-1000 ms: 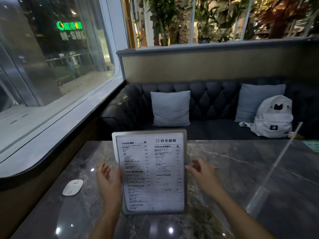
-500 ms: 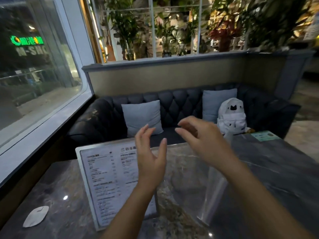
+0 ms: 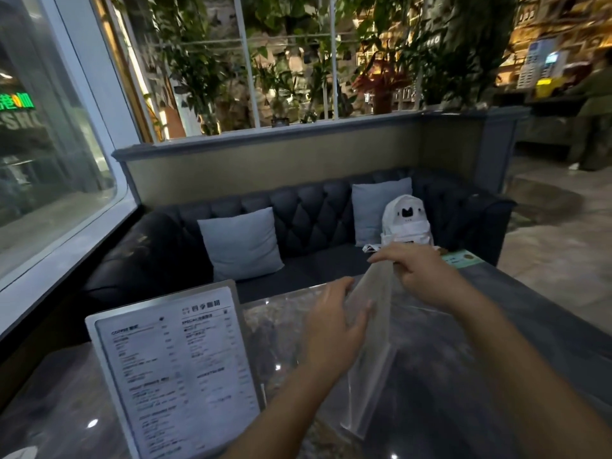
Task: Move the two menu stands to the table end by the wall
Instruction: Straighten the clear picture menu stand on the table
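Note:
A menu stand with a printed white menu sheet (image 3: 178, 369) stands upright on the dark marble table (image 3: 516, 366), toward the left, window side; neither hand touches it. To its right stands a second, clear acrylic menu stand (image 3: 371, 356), seen nearly edge-on. My right hand (image 3: 420, 273) pinches that clear stand's top edge. My left hand (image 3: 334, 323) lies with spread fingers against the stand's left face.
A dark tufted sofa (image 3: 308, 220) with two grey cushions and a white backpack (image 3: 405, 220) runs behind the table. A large window (image 3: 49, 167) borders the left side. A green card (image 3: 462, 259) lies at the table's far right corner. A white object (image 3: 16, 453) shows at bottom left.
Both hands left the printed menu stand and went right to the clear stand; my right hand closed on its top edge. The view swung to the right.

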A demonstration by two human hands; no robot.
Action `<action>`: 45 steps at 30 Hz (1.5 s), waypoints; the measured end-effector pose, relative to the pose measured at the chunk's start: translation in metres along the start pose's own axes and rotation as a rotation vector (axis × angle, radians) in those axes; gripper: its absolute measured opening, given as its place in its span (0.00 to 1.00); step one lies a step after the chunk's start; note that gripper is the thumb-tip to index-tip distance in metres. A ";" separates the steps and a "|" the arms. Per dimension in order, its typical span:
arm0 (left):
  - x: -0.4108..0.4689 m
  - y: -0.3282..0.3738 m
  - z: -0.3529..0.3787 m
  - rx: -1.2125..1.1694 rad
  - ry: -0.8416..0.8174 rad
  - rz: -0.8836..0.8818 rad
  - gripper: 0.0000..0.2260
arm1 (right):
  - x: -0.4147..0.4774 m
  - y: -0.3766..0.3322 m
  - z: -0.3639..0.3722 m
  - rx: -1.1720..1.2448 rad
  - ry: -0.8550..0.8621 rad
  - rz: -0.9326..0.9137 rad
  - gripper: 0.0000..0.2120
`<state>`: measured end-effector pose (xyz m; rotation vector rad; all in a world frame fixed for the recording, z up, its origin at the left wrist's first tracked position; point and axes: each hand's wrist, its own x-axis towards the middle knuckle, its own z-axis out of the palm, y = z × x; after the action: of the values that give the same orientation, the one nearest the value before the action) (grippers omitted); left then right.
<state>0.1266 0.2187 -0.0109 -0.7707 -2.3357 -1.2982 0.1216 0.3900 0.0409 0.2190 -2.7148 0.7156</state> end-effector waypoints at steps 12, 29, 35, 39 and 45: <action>0.004 -0.020 -0.007 0.013 0.031 -0.040 0.08 | 0.017 0.016 0.024 -0.007 -0.019 -0.033 0.17; 0.019 -0.035 -0.020 0.202 0.047 0.080 0.07 | 0.031 0.010 0.042 -0.020 0.145 -0.090 0.06; 0.040 -0.051 -0.032 0.140 0.014 0.014 0.07 | 0.028 0.010 0.050 0.059 0.199 -0.083 0.08; 0.040 -0.058 -0.030 0.115 -0.018 0.007 0.08 | 0.025 0.014 0.052 -0.010 0.223 -0.070 0.04; 0.024 -0.074 -0.021 -0.023 0.041 -0.147 0.19 | 0.003 0.029 0.048 0.016 0.418 -0.006 0.15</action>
<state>0.0635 0.1754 -0.0359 -0.5825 -2.3871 -1.3903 0.0992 0.3912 -0.0103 0.0699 -2.3106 0.6933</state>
